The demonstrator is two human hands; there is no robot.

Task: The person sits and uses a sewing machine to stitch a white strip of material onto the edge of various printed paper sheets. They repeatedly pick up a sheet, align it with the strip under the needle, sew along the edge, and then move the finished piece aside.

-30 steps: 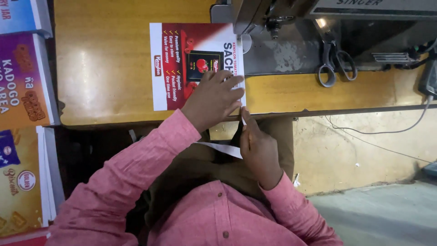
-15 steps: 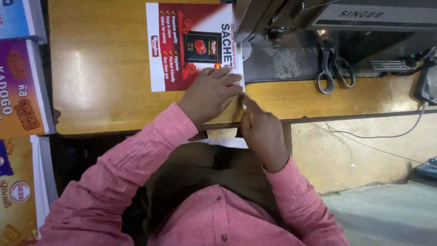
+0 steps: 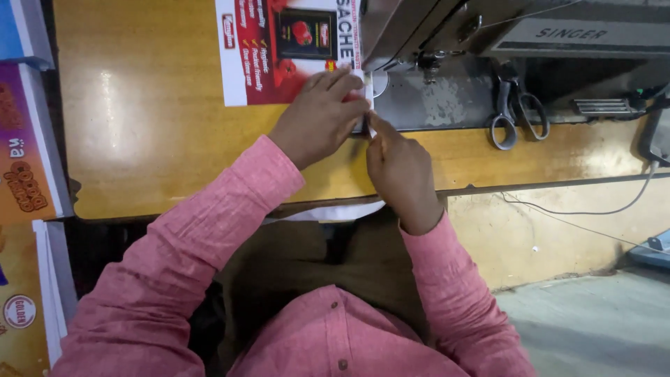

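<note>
A wide wooden sewing table (image 3: 160,139), glossy and honey-coloured, fills the upper part of the view, its front edge running above a dusty yellow wall and a grey floor, with stacks of printed banners (image 3: 24,160) lying off its left end. Seated at it is a person in a pink shirt, seen from above, both sleeves reaching forward. At the table's upper right stands a grey sewing machine (image 3: 488,35), its worn metal bed plate set into the wood, with a thin cable trailing down the wall below. On the tabletop lies a red and white printed sheet (image 3: 279,52) (glossy, with a dark packet pictured in its middle), its right edge running up beside the machine's needle area. The left hand (image 3: 321,115) lies flat on the sheet's lower right corner, fingers together and pressing it down. The right hand (image 3: 398,167) sits just beside it, touching it, thumb and forefinger pinching the sheet's white edge strip at the near end. A pair of scissors (image 3: 516,112) with grey handles rests on the bed plate, well apart from both hands
</note>
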